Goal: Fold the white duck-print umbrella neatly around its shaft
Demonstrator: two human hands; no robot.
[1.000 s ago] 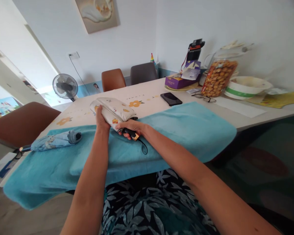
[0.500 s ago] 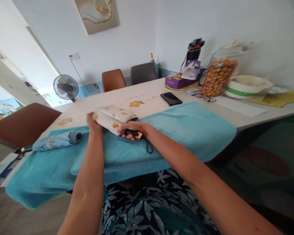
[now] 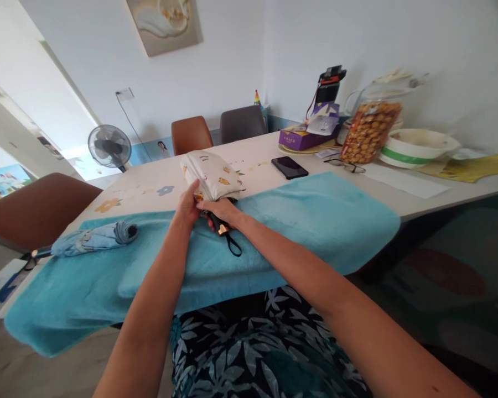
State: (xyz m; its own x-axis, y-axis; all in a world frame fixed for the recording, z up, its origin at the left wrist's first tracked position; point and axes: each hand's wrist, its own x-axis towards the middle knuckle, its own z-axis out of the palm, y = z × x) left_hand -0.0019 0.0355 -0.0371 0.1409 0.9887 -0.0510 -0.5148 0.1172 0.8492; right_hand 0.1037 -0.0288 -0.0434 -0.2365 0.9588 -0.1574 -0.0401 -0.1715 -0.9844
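A cream folding umbrella [image 3: 216, 174] with small printed pictures points away from me, its canopy loosely folded. My right hand [image 3: 221, 211] is closed around it where the canopy meets the black handle [image 3: 218, 224], and a wrist loop hangs from the handle's end. On the canopy's left edge, close to the right hand, my left hand [image 3: 190, 203] grips the fabric; its fingertips are partly hidden. Beneath both hands a turquoise towel [image 3: 294, 221] covers the table's near edge. A rolled blue umbrella [image 3: 95, 239] lies on the towel at the left.
On the white table [image 3: 249, 149] lie a phone [image 3: 289, 167] and glasses [image 3: 344, 165]. Farther right stand a snack jar [image 3: 371, 132], a white bowl [image 3: 417, 146] and a purple box [image 3: 301, 139]. Chairs [image 3: 191, 134] stand behind; a fan [image 3: 109, 146] is at the left.
The cream umbrella has turned so its canopy points farther away from me. My left hand has moved right and nearer the handle, beside my right hand, which has shifted slightly left.
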